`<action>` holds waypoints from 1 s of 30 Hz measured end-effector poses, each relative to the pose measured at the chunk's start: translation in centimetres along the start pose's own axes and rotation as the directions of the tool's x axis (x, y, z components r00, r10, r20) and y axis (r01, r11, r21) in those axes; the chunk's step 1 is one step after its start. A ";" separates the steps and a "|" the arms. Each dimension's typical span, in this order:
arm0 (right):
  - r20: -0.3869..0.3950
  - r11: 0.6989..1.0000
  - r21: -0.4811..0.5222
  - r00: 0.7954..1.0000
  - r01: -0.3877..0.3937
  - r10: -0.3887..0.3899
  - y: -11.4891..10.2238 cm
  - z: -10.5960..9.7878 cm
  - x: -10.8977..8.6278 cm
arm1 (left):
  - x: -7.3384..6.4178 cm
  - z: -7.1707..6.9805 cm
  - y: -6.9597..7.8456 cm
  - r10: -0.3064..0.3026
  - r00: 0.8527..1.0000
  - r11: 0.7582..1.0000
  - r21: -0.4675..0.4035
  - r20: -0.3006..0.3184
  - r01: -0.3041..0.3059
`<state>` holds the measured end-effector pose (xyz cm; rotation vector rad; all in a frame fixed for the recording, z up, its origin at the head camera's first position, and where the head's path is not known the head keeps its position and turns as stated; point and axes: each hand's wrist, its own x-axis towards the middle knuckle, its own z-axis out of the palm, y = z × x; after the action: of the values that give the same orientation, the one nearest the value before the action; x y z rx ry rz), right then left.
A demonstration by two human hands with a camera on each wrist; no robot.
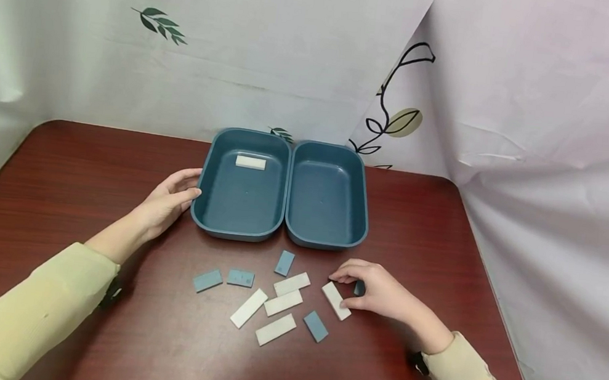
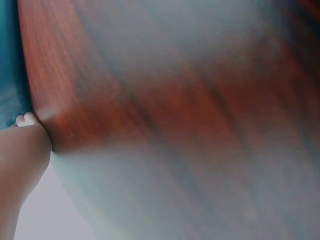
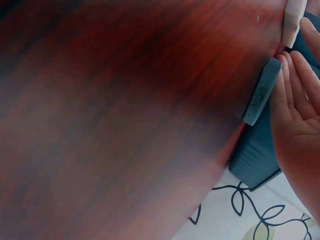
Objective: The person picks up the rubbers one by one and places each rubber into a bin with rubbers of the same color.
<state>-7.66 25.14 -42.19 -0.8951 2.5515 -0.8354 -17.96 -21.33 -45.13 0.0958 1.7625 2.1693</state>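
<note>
- Reaches forward with the left hand (image 1: 160, 204), hooking thumb over the left rim of the left tray (image 1: 241, 208), fingers along the outer wall, thus grasping its side.
- Extends the right hand (image 1: 374, 288) leftward across the surface (image 1: 413, 220), low and bent downward, with thumb and forefinger about a white block (image 1: 335, 300); cannot tell whether pinched or merely touched.
- Places that white block before the right tray (image 1: 322, 201), right of the loose blocks (image 1: 283, 303).
- Half hides a blue block (image 1: 359, 288) behind the right hand.
</note>
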 end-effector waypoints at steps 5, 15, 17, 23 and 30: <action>0.027 0.999 -0.024 0.999 0.028 -0.027 -0.1 0.1 0.0 | 0.0 0.0 -0.1 0.005 1.000 1.000 -0.009 -0.001 -0.005; 0.049 0.994 -0.077 0.996 0.078 -0.075 -0.1 0.3 0.1 | 0.0 0.0 0.0 0.000 1.000 1.000 0.018 -0.003 0.000; 0.055 0.993 -0.086 0.996 0.079 -0.074 -0.1 0.2 0.1 | 0.0 0.0 0.0 0.003 1.000 1.000 0.020 -0.001 -0.003; 0.062 0.995 -0.080 0.997 0.053 -0.048 -0.1 0.1 0.2 | 0.1 0.0 -0.1 0.010 1.000 1.000 0.014 -0.002 -0.009; 0.053 0.998 -0.055 0.998 0.026 -0.023 -0.2 0.3 0.2 | 0.1 0.0 -0.1 0.005 1.000 1.000 0.013 -0.009 -0.005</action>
<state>-7.58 24.78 -42.30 -0.9546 2.5346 -0.7413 -18.02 -21.29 -45.24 0.0935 1.7826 2.1653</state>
